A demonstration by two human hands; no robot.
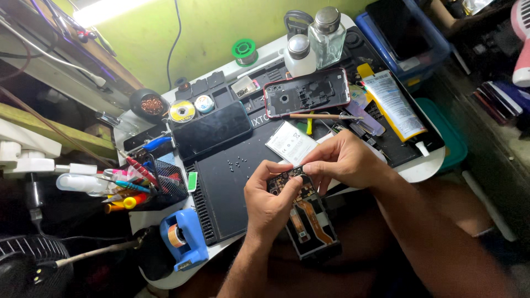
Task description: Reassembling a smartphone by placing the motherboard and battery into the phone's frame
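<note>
We found the left hand [269,205] and right hand [341,161] pinched shut on the opened black phone chassis [306,212] at the mat's near edge; exposed orange flex cables [317,218] risked tearing, we judged.

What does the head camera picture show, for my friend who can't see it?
Two bare hands, left hand and right hand, hold an opened phone with its circuit board showing, over a black work mat. Tiny screws, a phone back cover and bottles lie around.

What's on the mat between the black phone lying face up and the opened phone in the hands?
In the head view, a scatter of tiny screws lies on the black mat between the black phone and the opened phone; otherwise bare mat.
</note>
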